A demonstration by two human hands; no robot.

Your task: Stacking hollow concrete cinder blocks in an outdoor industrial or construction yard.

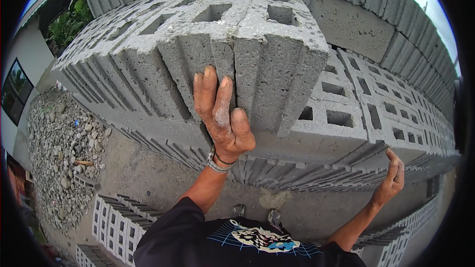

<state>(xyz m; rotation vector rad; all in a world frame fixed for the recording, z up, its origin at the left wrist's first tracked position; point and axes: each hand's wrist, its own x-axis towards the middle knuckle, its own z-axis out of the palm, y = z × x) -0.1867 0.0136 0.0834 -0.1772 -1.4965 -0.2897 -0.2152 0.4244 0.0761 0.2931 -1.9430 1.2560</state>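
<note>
My left hand (223, 118) lies against the front of a stacked hollow concrete block (188, 59), its fingers stretched upward and nothing gripped. Just right of it, across a narrow seam, stands the end hollow block (279, 76) of the upper row, with grooved sides and square holes on top. My right hand (392, 178) is farther right, fingers loosely extended, with nothing visible in it. Its fingertips are at the front edge of the lower course of hollow blocks (316, 143); whether they touch it I cannot tell. A metal watch (217, 164) circles my left wrist.
A taller block wall (351, 24) rises behind. Gravel (62, 158) is heaped at the left, beside a building (24, 64). More blocks (116, 225) stand low at the left, and others (396, 244) at the lower right. My shoes (239, 210) rest on the concrete ground (143, 168).
</note>
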